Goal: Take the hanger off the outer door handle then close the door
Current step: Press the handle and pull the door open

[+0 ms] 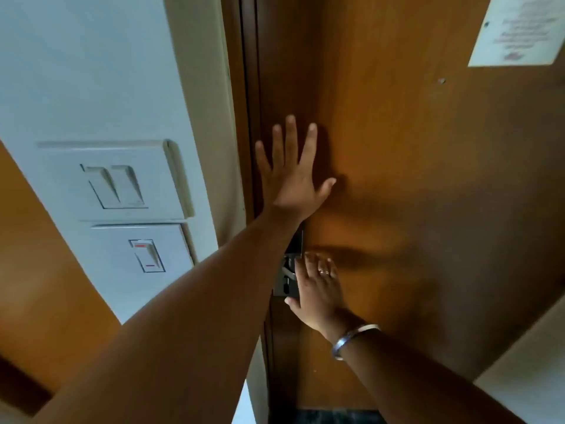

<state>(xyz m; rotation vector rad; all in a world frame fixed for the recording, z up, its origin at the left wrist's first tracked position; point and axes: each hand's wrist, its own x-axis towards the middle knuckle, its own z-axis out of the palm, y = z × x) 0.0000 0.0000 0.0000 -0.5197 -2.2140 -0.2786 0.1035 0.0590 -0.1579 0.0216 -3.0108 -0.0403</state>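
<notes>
My left hand (290, 175) presses flat and open against the door (412, 179), which looks shut in its frame; my right hand (318, 286), fingers loose, rests at the lock plate (287, 283). No hanger in sight; the task seems nearly done.

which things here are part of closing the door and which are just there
Part of the job:
- wooden door
- left hand, flat on the door
- right hand, at the lock
- metal door lock plate

Just there:
- wall switches
- paper notice on the door
- bangle

No hanger in view.
</notes>
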